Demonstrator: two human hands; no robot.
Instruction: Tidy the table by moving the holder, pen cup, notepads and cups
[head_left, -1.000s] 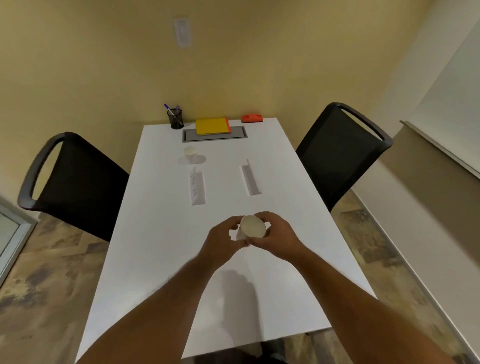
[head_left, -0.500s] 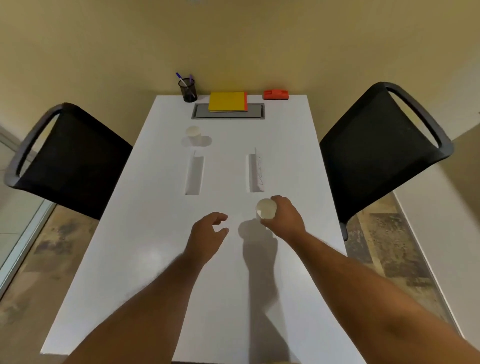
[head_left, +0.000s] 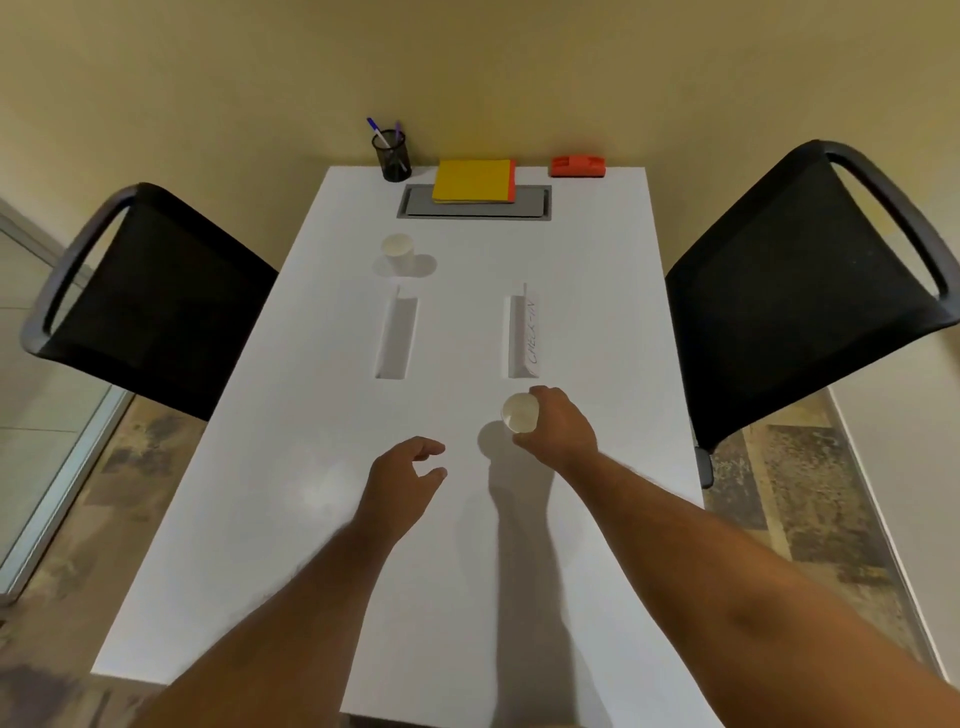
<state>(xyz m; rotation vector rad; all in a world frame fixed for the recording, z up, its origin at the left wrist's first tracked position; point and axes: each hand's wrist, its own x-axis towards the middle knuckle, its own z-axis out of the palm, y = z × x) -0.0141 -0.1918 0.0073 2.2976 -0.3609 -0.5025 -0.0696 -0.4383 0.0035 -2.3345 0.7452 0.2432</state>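
Paper cup (head_left: 518, 412) sits in the right hand (head_left: 563, 432) grip — left hand (head_left: 402, 475) loosely curled, holding nothing.

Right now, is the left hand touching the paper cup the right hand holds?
Apart. The head view shows bare white table between the left hand and the paper cup, which only the right hand grips.

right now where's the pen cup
In the head view the pen cup stands at the table's far edge by the wall, left of the yellow notepads.
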